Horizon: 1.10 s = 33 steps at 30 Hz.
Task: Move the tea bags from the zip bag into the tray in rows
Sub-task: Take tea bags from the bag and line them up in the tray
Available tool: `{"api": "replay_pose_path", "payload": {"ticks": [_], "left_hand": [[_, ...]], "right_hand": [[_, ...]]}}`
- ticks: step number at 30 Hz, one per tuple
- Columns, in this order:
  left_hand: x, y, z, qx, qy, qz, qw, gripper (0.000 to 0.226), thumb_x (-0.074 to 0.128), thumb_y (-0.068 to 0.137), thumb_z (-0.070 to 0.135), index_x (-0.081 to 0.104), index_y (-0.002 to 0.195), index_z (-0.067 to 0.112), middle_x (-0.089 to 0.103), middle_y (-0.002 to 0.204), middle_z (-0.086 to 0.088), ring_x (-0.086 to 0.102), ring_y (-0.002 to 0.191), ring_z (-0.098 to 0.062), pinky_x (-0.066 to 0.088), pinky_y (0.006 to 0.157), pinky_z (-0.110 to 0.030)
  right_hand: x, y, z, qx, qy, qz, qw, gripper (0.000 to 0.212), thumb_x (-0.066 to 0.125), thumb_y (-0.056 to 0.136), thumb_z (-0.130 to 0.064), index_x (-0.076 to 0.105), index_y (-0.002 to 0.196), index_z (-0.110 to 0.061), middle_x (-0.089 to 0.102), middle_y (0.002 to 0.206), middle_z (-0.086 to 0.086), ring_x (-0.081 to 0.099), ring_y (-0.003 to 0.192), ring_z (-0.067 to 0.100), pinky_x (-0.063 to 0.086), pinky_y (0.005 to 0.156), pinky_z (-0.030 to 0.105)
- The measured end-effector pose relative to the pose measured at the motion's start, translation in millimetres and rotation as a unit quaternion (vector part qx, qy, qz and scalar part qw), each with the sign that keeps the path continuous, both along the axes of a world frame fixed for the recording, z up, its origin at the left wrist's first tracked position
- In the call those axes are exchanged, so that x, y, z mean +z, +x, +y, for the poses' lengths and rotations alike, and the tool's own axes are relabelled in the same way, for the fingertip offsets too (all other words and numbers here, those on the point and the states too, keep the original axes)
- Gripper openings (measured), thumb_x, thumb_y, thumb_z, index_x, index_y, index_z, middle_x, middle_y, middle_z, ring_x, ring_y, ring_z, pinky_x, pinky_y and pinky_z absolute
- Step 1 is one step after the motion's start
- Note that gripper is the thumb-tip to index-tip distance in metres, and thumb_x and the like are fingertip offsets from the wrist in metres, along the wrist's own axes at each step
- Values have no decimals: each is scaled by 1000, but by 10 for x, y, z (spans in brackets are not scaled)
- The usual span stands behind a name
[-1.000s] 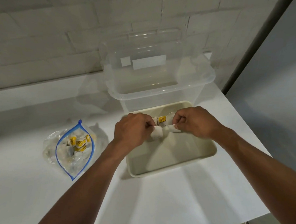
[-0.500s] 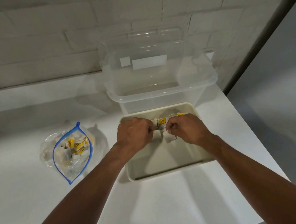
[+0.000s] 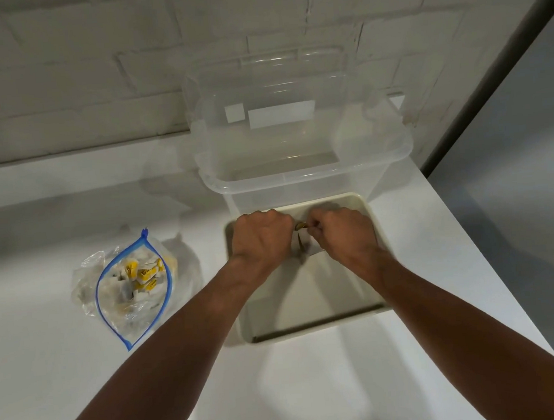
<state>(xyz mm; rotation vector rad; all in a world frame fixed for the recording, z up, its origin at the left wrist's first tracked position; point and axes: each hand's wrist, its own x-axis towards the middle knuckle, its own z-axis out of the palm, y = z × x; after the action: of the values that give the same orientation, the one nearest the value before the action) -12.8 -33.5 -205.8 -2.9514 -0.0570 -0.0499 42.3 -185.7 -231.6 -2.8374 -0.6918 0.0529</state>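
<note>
Beige tray (image 3: 309, 322), blue-edged clear zip bag (image 3: 112, 306), yellow-tagged tea bags (image 3: 144, 273)

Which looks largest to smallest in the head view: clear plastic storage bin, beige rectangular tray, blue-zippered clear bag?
1. clear plastic storage bin
2. beige rectangular tray
3. blue-zippered clear bag
The bin sits farthest from the camera yet looks largest, so its rank is safe.

One wide-angle view from the person's head looks forward and steeply down at the white bench (image 3: 69, 404), facing the pale painted brick wall (image 3: 79, 76). It sits near: the left hand (image 3: 261, 240) and right hand (image 3: 343, 238) lie mid-frame.
</note>
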Motion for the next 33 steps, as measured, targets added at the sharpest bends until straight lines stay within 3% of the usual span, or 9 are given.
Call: {"api": "replay_pose_path", "payload": {"ticks": [10, 13, 16, 19, 22, 25, 28, 33], "left_hand": [[-31, -18, 21, 20, 2, 3, 1000, 16, 55, 91, 24, 70, 93, 26, 73, 89, 3, 70, 85, -20, 34, 62, -26], [4, -48, 35, 39, -7, 3, 999, 6, 63, 86, 30, 67, 89, 27, 72, 80, 3, 71, 76, -20, 33, 57, -25], [-22, -125, 35, 11, 8, -26, 1000, 13, 66, 83, 36, 63, 91, 26, 71, 74, 2, 70, 67, -22, 33, 55, -25], [-149, -281, -45, -75, 31, -5, 997, 21, 50, 94, 33, 66, 103, 23, 72, 93, 0, 70, 84, -24, 41, 65, -29], [-234, -401, -111, -123, 36, 68, 989, 23, 47, 98, 28, 67, 105, 20, 71, 105, -1, 68, 96, -24, 39, 70, -28], [-272, -429, -147, -114, 35, 90, 989, 23, 46, 98, 26, 67, 103, 20, 71, 106, -2, 68, 96, -25, 39, 71, -29], [-344, -426, -142, -101, 44, 65, 992, 31, 49, 93, 31, 64, 118, 21, 69, 114, -1, 67, 100, -25, 44, 77, -31], [-306, -414, -97, -99, 29, 62, 993, 33, 50, 94, 33, 60, 123, 21, 69, 112, -1, 67, 99, -24, 40, 73, -30]], "right_hand": [[-44, 3, 4, 3, 11, 8, 1000, 17, 55, 94, -44, 56, 96, -28, 69, 95, -2, 65, 85, 27, 48, 72, 33], [-14, -42, -16, 9, -1, -26, 1000, 23, 55, 92, -50, 53, 99, -28, 69, 97, -3, 67, 84, 26, 47, 69, 32], [63, -113, -57, -2, -3, -59, 998, 28, 58, 91, -50, 50, 103, -27, 68, 97, -5, 68, 81, 26, 44, 64, 28], [120, -208, -72, 16, -55, -42, 997, 23, 58, 90, -45, 57, 103, -26, 68, 100, -3, 67, 89, 27, 48, 70, 30], [68, -274, -44, 55, -135, 27, 989, 22, 56, 90, -41, 67, 105, -29, 68, 103, -2, 66, 97, 25, 41, 69, 29], [7, -276, -24, 58, -150, 40, 986, 21, 54, 91, -37, 68, 105, -29, 69, 104, -1, 66, 97, 24, 40, 68, 28], [4, -281, -2, 63, -141, 25, 988, 21, 51, 94, -34, 66, 108, -29, 69, 103, 0, 66, 96, 25, 39, 67, 29], [45, -264, 17, 58, -131, 28, 989, 20, 51, 97, -33, 68, 107, -31, 70, 105, -1, 66, 98, 24, 42, 70, 29]]}}
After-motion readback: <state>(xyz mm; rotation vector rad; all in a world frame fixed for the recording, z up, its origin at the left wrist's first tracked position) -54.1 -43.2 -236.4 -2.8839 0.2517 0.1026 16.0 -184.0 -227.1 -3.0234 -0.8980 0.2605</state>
